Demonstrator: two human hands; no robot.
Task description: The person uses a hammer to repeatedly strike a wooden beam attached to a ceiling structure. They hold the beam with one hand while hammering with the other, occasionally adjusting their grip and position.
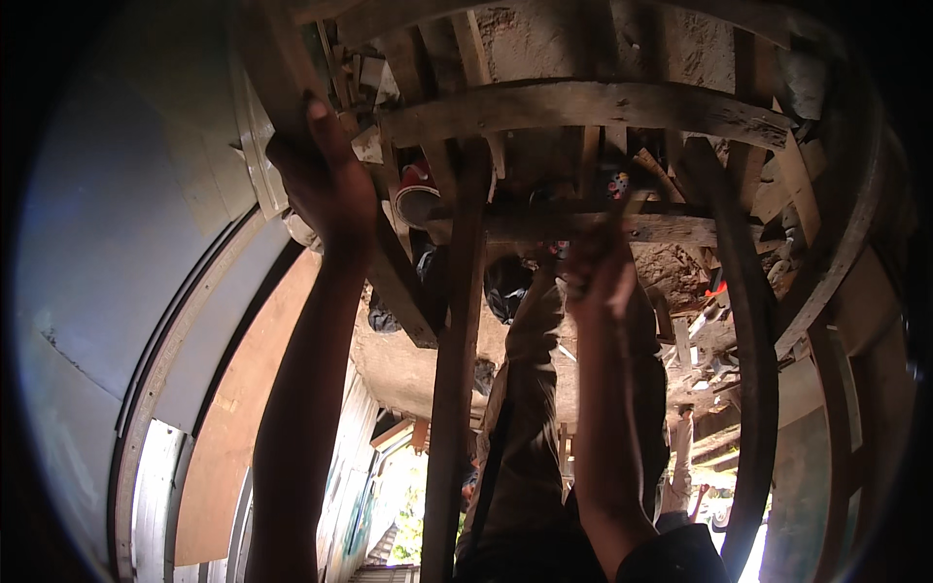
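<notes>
My left hand (335, 189) is closed around a slanting wooden board (277, 73), its thumb lying along the face of the wood. My right hand (601, 267) is a fist, smeared by motion, around the light handle of what looks like a hammer (634, 185); its dark head is blurred. The fist is in front of a lower wooden crosspiece (680, 229). Farther up runs another crosspiece (593, 102), and both belong to a rough timber frame with uprights (457, 389) on either side of my legs.
Wall panels (126, 243) rise close on the left. Below the frame, a red and white bucket (418, 202) stands near black bundles (507, 290). Wood scraps (705, 335) litter the dirt floor at right. A curved timber (846, 253) stands at far right.
</notes>
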